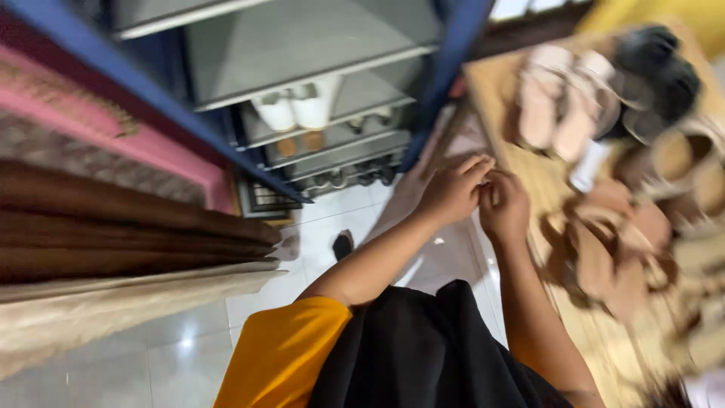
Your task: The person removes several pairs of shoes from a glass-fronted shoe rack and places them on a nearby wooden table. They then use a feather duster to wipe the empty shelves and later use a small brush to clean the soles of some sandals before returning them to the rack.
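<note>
My left hand (451, 190) and my right hand (504, 208) meet in front of me, fingertips touching each other above the white tiled floor. The fingers are curled together; whether anything small sits between them is not visible. Just right of the hands lies a wooden surface (544, 181) with several sandals: a pale pink pair (555, 106), a black pair (657, 68) and tan strappy ones (612, 249). The picture is blurred by motion.
A blue-framed shoe rack (302, 91) with grey shelves stands ahead, holding a white pair of shoes (296, 109) and darker pairs lower down. Brown and pink fabric (113, 196) hangs at the left. My yellow sleeve and black garment (408, 355) fill the bottom.
</note>
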